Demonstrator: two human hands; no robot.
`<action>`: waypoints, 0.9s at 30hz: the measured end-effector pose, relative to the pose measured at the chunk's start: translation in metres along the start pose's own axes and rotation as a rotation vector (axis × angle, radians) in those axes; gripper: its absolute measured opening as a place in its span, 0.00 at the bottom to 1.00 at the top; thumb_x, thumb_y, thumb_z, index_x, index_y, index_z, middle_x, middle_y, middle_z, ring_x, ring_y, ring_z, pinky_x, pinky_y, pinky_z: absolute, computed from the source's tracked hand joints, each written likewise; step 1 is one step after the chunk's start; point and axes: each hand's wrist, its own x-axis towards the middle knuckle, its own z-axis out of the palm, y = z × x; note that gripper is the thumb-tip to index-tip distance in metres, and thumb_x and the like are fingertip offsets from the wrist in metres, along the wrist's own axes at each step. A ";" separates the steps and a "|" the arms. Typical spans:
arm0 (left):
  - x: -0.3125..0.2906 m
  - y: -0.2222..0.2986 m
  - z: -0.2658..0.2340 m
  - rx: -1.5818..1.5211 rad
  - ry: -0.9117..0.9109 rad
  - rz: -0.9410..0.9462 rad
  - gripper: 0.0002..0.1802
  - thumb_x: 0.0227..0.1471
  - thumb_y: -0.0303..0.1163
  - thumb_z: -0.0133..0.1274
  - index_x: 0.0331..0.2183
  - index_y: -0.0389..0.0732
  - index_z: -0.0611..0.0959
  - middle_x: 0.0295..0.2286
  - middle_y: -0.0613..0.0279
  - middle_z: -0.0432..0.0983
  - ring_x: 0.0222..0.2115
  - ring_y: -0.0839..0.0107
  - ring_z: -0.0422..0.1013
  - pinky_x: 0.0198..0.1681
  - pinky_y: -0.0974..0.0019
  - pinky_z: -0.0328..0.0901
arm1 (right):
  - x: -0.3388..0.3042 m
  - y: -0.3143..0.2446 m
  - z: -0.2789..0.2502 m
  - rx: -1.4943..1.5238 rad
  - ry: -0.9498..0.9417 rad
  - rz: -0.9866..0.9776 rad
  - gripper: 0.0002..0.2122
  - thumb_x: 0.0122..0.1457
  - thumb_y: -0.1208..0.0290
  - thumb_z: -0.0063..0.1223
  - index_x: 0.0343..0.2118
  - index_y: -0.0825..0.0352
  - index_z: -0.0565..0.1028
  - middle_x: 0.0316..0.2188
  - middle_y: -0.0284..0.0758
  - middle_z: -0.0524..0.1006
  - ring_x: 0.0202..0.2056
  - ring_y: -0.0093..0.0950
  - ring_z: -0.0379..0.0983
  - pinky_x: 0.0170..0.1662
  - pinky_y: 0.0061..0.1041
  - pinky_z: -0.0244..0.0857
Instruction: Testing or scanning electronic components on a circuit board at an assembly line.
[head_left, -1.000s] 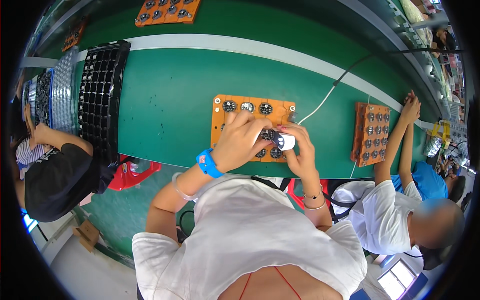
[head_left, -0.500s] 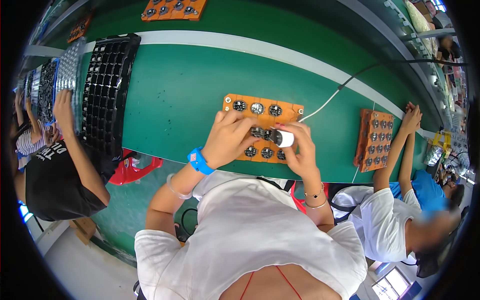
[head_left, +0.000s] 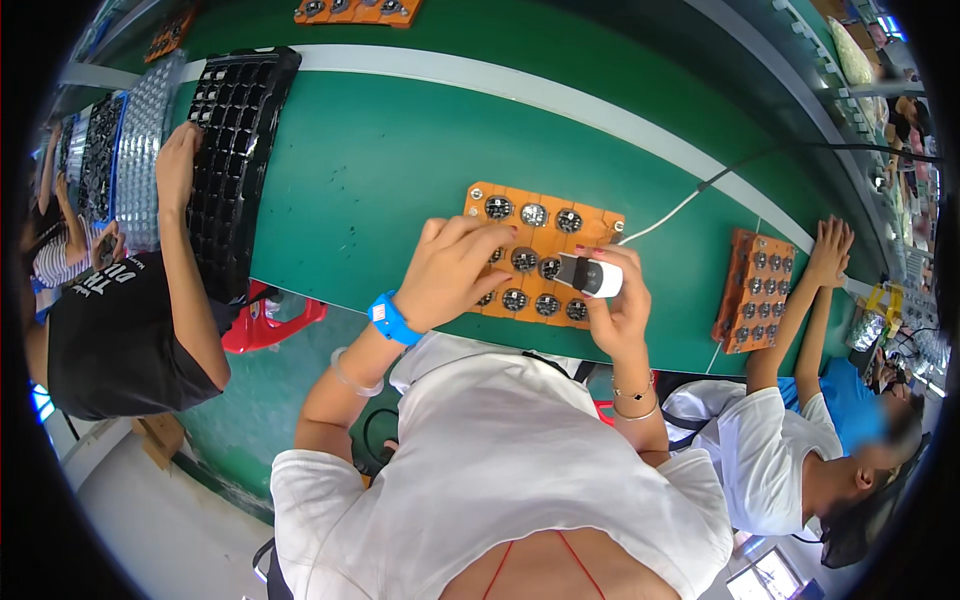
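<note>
An orange fixture plate [head_left: 588, 238] lies on the green table in front of me, with several round black circuit boards [head_left: 525, 259] seated in it in rows. My left hand [head_left: 452, 268] rests over the plate's left part, hiding some boards. Its fingers are bent, the thumb apart from them, and nothing shows between. My right hand [head_left: 625, 300] is closed round a white-and-black handheld device [head_left: 598, 277]. The device's narrow grey tip points left, beside a board in the middle row. A white cable [head_left: 652, 226] leads away to the upper right from near that hand.
Right of me stands a stack of orange plates [head_left: 757, 293] with boards, near a co-worker's hands [head_left: 830, 252]. A black compartment tray [head_left: 232, 165] lies at the left, a co-worker's hand [head_left: 177, 165] at its edge. Another orange plate [head_left: 358, 10] sits beyond the white strip.
My left fingers have drawn back from the device's tip, uncovering boards in the middle. The device points at a board further right. The left co-worker's hand has moved to the black tray.
</note>
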 end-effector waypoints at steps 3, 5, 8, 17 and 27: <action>-0.007 -0.014 -0.006 0.022 -0.016 -0.019 0.21 0.37 0.34 0.65 0.38 0.46 0.78 0.35 0.70 0.75 0.38 0.69 0.66 0.43 0.64 0.55 | 0.007 -0.003 0.006 -0.076 -0.080 -0.081 0.16 0.50 0.79 0.54 0.43 0.70 0.70 0.41 0.39 0.77 0.42 0.34 0.68 0.48 0.30 0.59; -0.009 -0.016 -0.008 0.015 -0.044 -0.035 0.21 0.37 0.34 0.65 0.37 0.45 0.78 0.34 0.70 0.75 0.38 0.69 0.65 0.43 0.65 0.56 | 0.011 -0.003 0.015 -0.141 -0.143 -0.049 0.17 0.47 0.81 0.55 0.43 0.69 0.71 0.41 0.38 0.77 0.42 0.34 0.68 0.49 0.29 0.59; -0.006 -0.007 -0.008 -0.166 0.047 -0.039 0.21 0.36 0.32 0.66 0.36 0.45 0.79 0.34 0.71 0.75 0.37 0.68 0.65 0.42 0.66 0.57 | 0.015 -0.002 0.026 -0.135 -0.146 -0.074 0.18 0.45 0.82 0.56 0.43 0.67 0.73 0.39 0.35 0.76 0.41 0.33 0.69 0.46 0.29 0.59; -0.010 -0.009 -0.006 -0.235 0.083 -0.032 0.21 0.39 0.34 0.65 0.38 0.44 0.76 0.34 0.67 0.74 0.38 0.64 0.65 0.42 0.62 0.58 | 0.011 -0.006 0.027 -0.079 -0.106 -0.115 0.17 0.45 0.82 0.56 0.41 0.68 0.73 0.38 0.36 0.77 0.39 0.34 0.70 0.45 0.29 0.60; -0.046 -0.009 -0.009 -0.044 -0.039 0.089 0.18 0.34 0.39 0.67 0.30 0.47 0.78 0.36 0.77 0.75 0.37 0.70 0.65 0.40 0.65 0.55 | -0.015 -0.021 0.018 -0.114 -0.161 -0.130 0.17 0.40 0.79 0.59 0.38 0.70 0.74 0.36 0.38 0.75 0.37 0.33 0.68 0.43 0.30 0.59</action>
